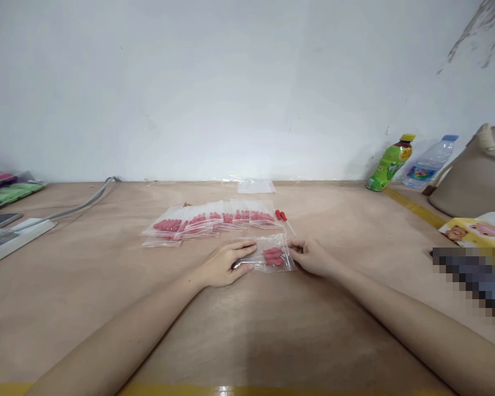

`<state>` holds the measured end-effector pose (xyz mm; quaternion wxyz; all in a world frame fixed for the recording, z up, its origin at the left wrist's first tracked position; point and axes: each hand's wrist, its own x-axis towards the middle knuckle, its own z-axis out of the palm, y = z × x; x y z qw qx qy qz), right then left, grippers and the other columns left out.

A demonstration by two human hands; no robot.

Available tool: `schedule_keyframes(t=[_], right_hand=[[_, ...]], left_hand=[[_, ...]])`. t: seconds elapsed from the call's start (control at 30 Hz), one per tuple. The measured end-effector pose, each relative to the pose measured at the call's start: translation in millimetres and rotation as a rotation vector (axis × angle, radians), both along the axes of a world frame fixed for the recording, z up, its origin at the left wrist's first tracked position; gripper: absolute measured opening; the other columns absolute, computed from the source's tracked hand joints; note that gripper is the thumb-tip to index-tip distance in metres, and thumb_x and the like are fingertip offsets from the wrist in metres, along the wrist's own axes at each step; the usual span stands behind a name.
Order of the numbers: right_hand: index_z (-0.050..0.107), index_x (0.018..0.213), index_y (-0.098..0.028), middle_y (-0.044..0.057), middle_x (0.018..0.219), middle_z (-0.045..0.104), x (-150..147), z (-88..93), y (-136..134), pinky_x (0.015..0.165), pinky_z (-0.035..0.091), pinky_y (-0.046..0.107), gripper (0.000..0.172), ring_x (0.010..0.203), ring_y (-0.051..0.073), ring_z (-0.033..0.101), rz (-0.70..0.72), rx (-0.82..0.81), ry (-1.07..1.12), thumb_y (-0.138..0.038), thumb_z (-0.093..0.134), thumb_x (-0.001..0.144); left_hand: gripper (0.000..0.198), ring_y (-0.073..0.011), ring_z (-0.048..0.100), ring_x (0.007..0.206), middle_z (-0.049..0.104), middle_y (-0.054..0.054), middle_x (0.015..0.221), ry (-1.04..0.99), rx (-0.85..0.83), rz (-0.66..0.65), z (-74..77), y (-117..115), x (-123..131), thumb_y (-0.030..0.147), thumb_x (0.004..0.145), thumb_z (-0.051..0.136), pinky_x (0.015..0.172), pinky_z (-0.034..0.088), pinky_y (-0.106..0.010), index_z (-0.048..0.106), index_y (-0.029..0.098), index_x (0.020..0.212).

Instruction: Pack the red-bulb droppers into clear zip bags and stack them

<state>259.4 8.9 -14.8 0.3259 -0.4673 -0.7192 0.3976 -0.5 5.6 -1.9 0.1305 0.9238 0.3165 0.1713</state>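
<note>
A clear zip bag (256, 263) lies between my two hands, with several red rubber-looking pieces (273, 256) inside. My left hand (226, 264) rests at the bag's left end, thumb and fingers apart and touching the plastic. At the right end, the thumb and fingers of my right hand (307, 256) are pinched on the bag's edge. Just beyond it, two red-ended droppers (281, 215) with thin clear stems lie loose. A row of overlapping filled zip bags (198, 220) with similar red pieces spreads to the far left of my hands.
A flat pale bag (256, 187) lies by the wall. To the right stand a green drink bottle (390, 164), a clear water bottle (431, 162) and a beige basket-like container (474, 170); a yellow printed packet (474, 231) is nearer. A grey cable (86, 202) runs along the left.
</note>
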Motion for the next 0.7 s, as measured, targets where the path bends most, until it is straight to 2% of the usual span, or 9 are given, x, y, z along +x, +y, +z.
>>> schedule_keyframes(t=[0.17,0.23,0.37,0.5,0.6,0.7], right_hand=[[0.063,0.08,-0.014,0.004,0.073,0.065,17.8,19.5,29.8,0.059,0.043,0.024,0.022,0.063,0.014,0.057,-0.406,0.131,-0.212,-0.033,0.056,0.07],[0.061,0.087,-0.013,0.005,0.077,0.065,21.4,24.3,47.0,0.06,0.042,0.023,0.027,0.066,0.014,0.057,-0.485,0.123,-0.318,-0.031,0.059,0.067],[0.058,0.096,-0.012,0.009,0.086,0.064,14.4,26.5,75.0,0.061,0.04,0.023,0.04,0.075,0.017,0.058,-0.5,-0.007,-0.43,-0.03,0.067,0.061],[0.059,0.089,-0.012,0.009,0.077,0.063,4.1,26.7,88.7,0.053,0.037,0.024,0.035,0.067,0.019,0.058,-0.515,-0.106,-0.4,-0.019,0.068,0.056],[0.057,0.093,-0.01,0.006,0.068,0.06,5.1,28.1,89.0,0.049,0.037,0.025,0.036,0.057,0.017,0.055,-0.501,-0.132,-0.325,-0.017,0.065,0.059],[0.044,0.114,-0.012,0.001,0.066,0.055,12.5,26.2,77.9,0.046,0.038,0.023,0.046,0.05,0.012,0.051,-0.487,-0.114,-0.205,-0.021,0.055,0.07]], left_hand=[[0.045,-0.0203,0.038,0.126,0.039,-0.006,0.138,-0.011,-0.008,-0.025,-1.1,1.7,-0.6,0.035,0.09,0.044,0.104,0.033,-0.037,0.042,0.021,0.132],[0.044,-0.0201,0.038,0.126,0.039,-0.006,0.138,-0.01,-0.01,-0.03,0.0,1.4,-0.3,0.035,0.09,0.044,0.104,0.033,-0.036,0.042,0.021,0.132],[0.044,-0.0206,0.038,0.126,0.039,-0.008,0.138,-0.013,-0.008,-0.032,1.3,0.6,0.5,0.035,0.089,0.044,0.103,0.034,-0.036,0.043,0.019,0.131],[0.044,-0.0213,0.039,0.125,0.04,-0.008,0.137,-0.028,-0.001,-0.029,0.1,0.4,0.5,0.035,0.089,0.045,0.103,0.034,-0.037,0.043,0.02,0.131],[0.044,-0.0211,0.04,0.125,0.041,-0.007,0.137,-0.034,0.002,-0.035,-0.9,0.5,0.2,0.035,0.089,0.045,0.103,0.035,-0.038,0.043,0.021,0.131],[0.045,-0.0214,0.039,0.125,0.041,-0.007,0.137,-0.045,-0.015,-0.043,-1.0,0.9,-0.2,0.035,0.089,0.046,0.103,0.034,-0.038,0.043,0.021,0.131]])
